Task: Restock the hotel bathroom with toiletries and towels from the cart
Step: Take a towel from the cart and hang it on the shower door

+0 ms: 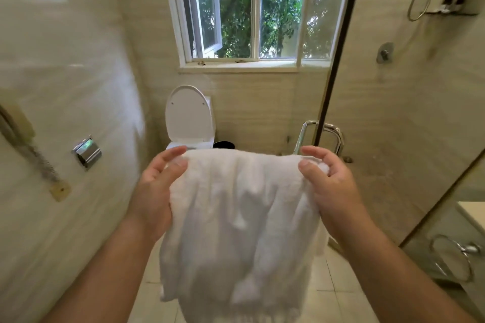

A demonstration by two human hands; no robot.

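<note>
Bathroom tiling and a window lie ahead. Your left hand (154, 186) and right hand (330, 183) pinch the white towel (241, 217) at its top corners. Its top edge runs left-right, hanging mid-air; the chrome door handle (301, 136) is just beyond your right hand.

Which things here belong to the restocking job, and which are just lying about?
Belongs to the job:
white towel, pinched at its top corners by the left hand and the right hand
towel ring, a likely spot to hang it

Just there:
toilet
window
paper holder
shower valve
dark bin
</note>
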